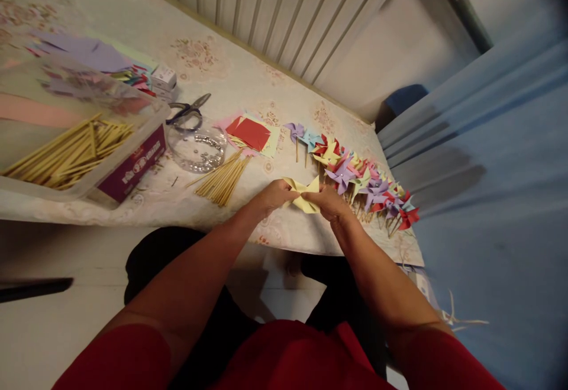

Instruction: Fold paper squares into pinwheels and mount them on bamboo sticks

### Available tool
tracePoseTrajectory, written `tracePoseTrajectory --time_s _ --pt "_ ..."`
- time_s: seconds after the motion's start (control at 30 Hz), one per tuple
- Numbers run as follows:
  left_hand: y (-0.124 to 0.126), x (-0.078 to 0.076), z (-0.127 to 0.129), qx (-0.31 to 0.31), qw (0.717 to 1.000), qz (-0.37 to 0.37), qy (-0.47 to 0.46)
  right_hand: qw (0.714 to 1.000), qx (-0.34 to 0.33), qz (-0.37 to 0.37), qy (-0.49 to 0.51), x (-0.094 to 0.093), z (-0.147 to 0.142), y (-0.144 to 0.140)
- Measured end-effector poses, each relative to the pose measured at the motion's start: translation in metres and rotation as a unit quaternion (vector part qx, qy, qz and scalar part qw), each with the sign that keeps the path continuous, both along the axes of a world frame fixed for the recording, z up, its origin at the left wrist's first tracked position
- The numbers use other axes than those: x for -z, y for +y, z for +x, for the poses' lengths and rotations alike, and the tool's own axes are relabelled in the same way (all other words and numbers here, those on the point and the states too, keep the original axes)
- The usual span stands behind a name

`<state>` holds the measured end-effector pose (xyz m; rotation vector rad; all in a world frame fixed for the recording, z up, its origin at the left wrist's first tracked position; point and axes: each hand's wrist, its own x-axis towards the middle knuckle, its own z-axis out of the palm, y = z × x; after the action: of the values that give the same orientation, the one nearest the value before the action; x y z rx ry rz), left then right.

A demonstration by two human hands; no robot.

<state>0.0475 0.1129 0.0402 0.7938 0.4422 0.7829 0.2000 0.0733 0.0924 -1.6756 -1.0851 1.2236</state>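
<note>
both hands meet at the near edge of the table [186, 76], pinching one yellow paper piece [304, 195] between them. left hand [273, 196] is closed on the paper's left side, fingers curled, thumb on top. right hand [328, 202] is closed on its right side, fingertips tucked under the fold. paper sits directly between the two hands, partly folded, points sticking up and away from the hands; can't tell if it rests on the table or is lifted just off it

just beyond and right of the right hand: row of finished paper pinwheels [359, 180], mixed colours, on sticks. just left of the left hand: loose bundle of wooden sticks [224, 180]. beyond the hands: stack of coloured paper squares [251, 134], red on top. further left of the left hand: clear round dish [196, 148] with small beads, scissors [189, 113] behind it, then a clear plastic box [133, 165] holding more sticks, well apart from the hands
</note>
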Motion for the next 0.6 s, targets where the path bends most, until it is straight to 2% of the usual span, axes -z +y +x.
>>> tracePoseTrajectory --time_s 0.1,0.3,0.5,0.6 --pt "0.000 0.002 0.001 0.009 1.000 0.009 0.001 1.000 0.006 0.016 -0.016 0.003 0.000 0.000" --pt "0.000 0.007 0.002 0.017 0.999 0.023 0.028 1.000 0.012 -0.001 -0.024 0.009 0.005 -0.001" --pt "-0.002 0.002 -0.005 0.004 0.999 -0.018 0.037 0.999 0.015 0.041 0.002 0.013 0.003 0.000" --pt "-0.003 0.001 -0.007 0.000 0.998 -0.055 0.028 0.994 0.059 0.095 0.003 0.014 0.000 0.004"
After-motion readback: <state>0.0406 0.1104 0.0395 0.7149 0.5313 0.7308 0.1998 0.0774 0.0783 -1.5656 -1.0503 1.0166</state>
